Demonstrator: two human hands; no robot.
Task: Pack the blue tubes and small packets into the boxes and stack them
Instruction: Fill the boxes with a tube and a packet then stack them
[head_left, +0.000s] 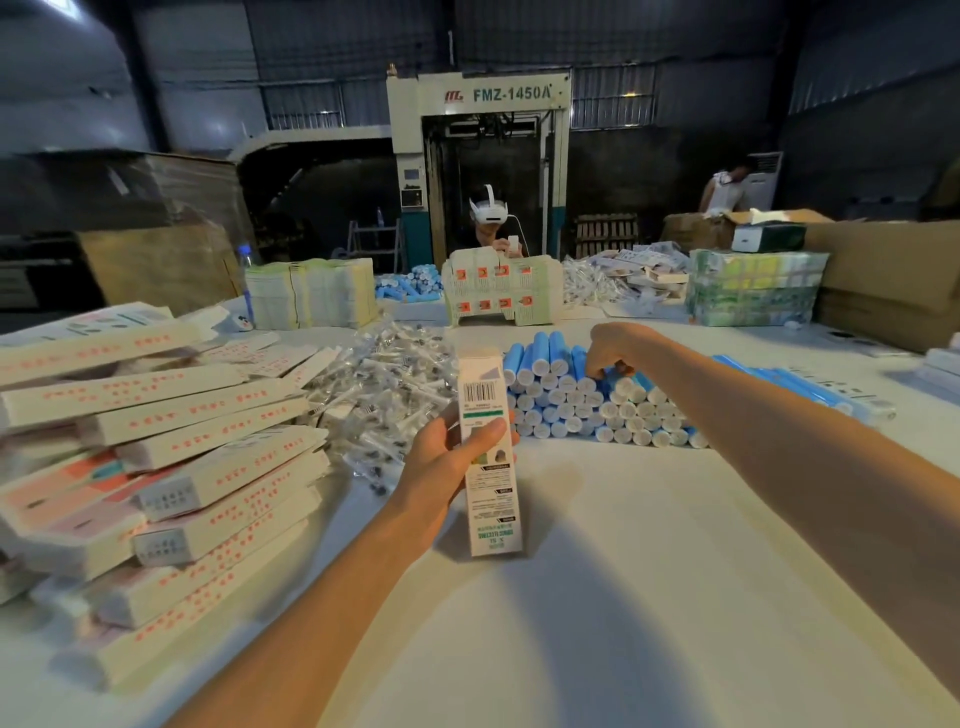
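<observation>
Nearest lay the bare white surface, with both forearms crossing it from the bottom edge. The left hand gripped a narrow white box held upright, thumb across the printed face, fingers wrapped behind it and mostly hidden. The barcode side faced the camera. Whether the lower end touched the surface could not be told. To the left, stacked boxes lay in a loose, slanting pile, its near and left parts blurred and cut off by the frame. Beyond the held box sat a heap of small packets in clear wrap, their contents too small to make out. Just right of it, blue tubes lay piled with white ends toward the camera. The right hand rested on top of that pile, fingers curled down among the tube ends; whether they pinched a tube could not be told. Loose tubes lay well apart to the right, blurred. At the far edge were flat carton bundles, a wrapped green bundle, a person in a headset half hidden behind printed carton blanks, and a machine marked FMZ-1450A.
</observation>
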